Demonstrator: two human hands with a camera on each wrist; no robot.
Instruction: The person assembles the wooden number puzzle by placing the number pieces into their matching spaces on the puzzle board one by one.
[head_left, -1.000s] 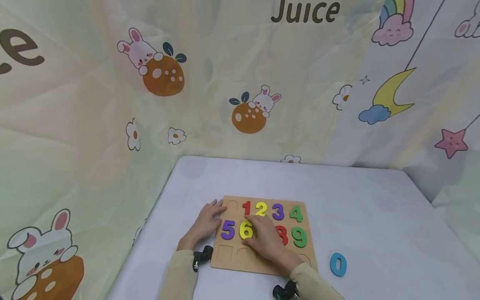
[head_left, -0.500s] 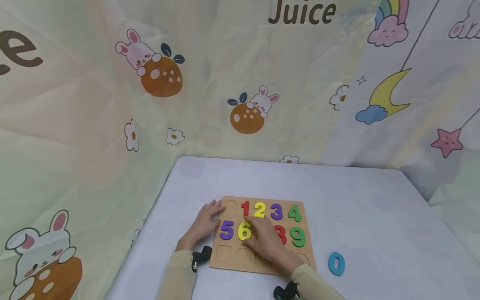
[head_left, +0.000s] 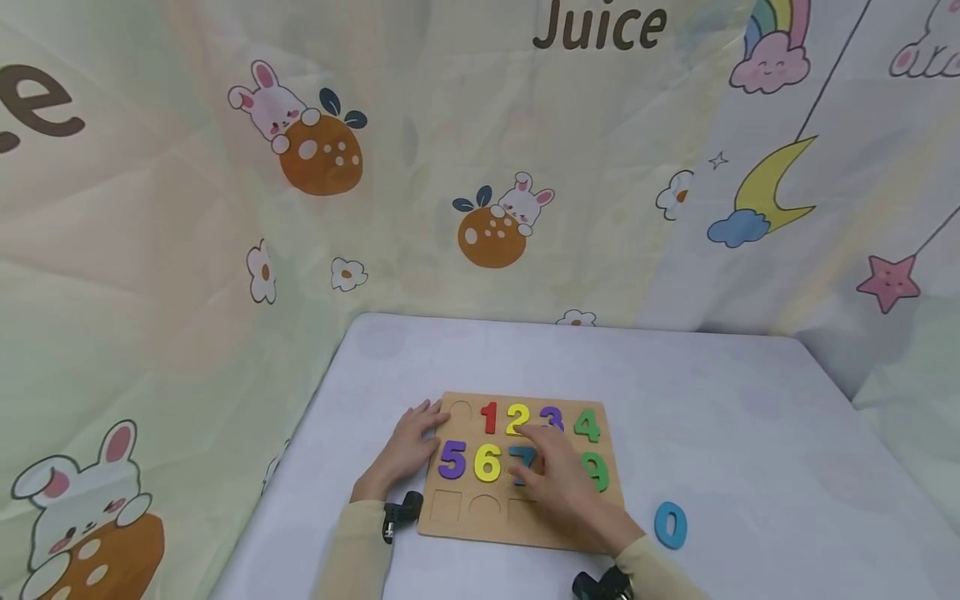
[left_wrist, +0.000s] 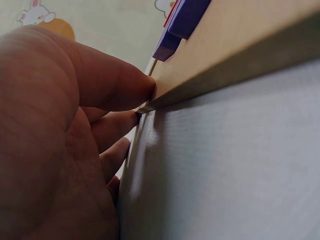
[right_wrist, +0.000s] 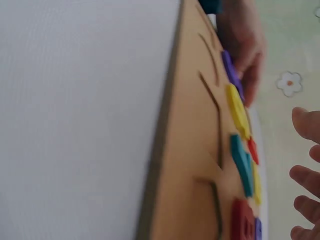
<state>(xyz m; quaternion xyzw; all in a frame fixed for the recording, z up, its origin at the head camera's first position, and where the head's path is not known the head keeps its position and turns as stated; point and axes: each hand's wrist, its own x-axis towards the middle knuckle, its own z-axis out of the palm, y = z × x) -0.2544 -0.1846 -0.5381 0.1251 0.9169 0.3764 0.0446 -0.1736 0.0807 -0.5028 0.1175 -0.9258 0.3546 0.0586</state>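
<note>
A wooden number board lies on the white table, bearing coloured numerals 1 to 9. My left hand rests at its upper left edge; in the left wrist view the thumb touches the board's border. Over the right half hovers my right hand, fingers spread and holding nothing, its fingertips close by the blue 7. The hand hides the red 8 from the head camera, but the right wrist view shows a red piece there. A purple 5 and yellow 6 sit left of the 7.
A loose blue 0 lies on the table to the right of the board. Recess outlines show at the board's top left and along its bottom row. A printed cloth hangs behind the table.
My right hand has shifted right, off the area beside the 6, bringing the blue 7 into sight and covering the 8. The left hand stays at the board's edge.
</note>
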